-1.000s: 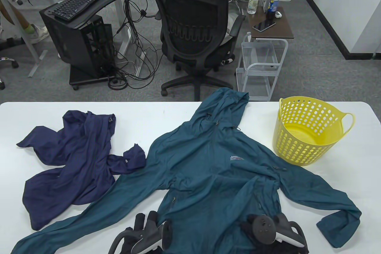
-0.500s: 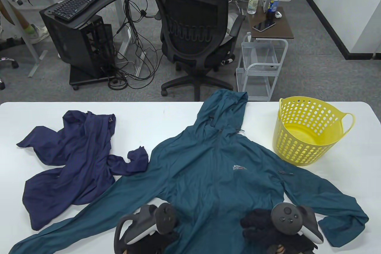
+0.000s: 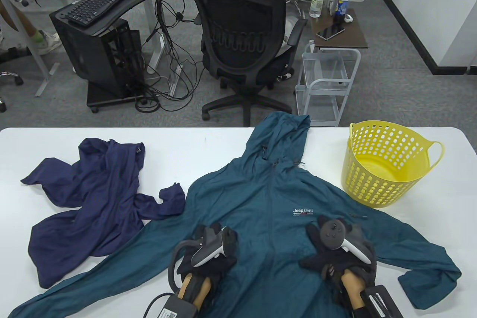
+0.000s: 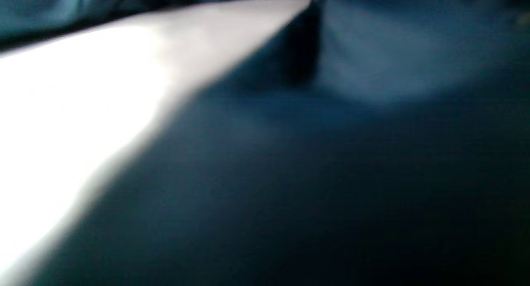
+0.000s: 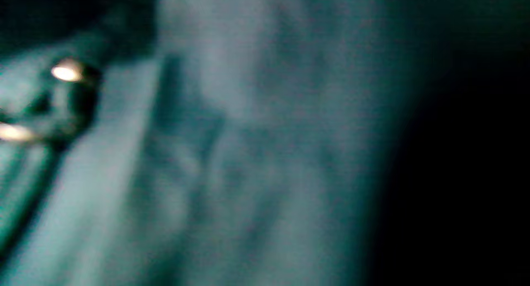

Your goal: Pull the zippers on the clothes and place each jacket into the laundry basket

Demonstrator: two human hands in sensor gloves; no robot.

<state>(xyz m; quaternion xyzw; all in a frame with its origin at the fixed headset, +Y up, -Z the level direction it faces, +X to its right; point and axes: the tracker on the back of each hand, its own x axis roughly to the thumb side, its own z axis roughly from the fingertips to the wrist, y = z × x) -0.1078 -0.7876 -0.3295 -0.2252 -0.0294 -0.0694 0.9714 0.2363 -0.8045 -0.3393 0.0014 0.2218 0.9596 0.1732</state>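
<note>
A teal hooded jacket [image 3: 261, 198] lies spread front-up across the middle of the white table [image 3: 193, 146], its hood over the far edge. Its zipper line runs down the centre between my hands. My left hand [image 3: 210, 245] lies on the jacket's lower front, left of that line, fingers pointing forward under the tracker. My right hand [image 3: 328, 249] lies flat with spread fingers just below the chest logo [image 3: 302, 211]. A crumpled navy jacket [image 3: 93, 198] sits at the left. The yellow laundry basket [image 3: 387, 169] stands empty at the right. Both wrist views show only blurred teal jacket fabric [image 4: 331, 174] [image 5: 256, 153].
One teal sleeve [image 3: 428, 258] runs toward the table's right front, the other [image 3: 93, 284] toward the left front corner. Beyond the table's far edge stand an office chair [image 3: 246, 42], a wire trolley [image 3: 328, 83] and a computer stand [image 3: 100, 34].
The jacket's folded-up hem has been laid out flat. Both hands have slid from the near edge up onto the jacket's front.
</note>
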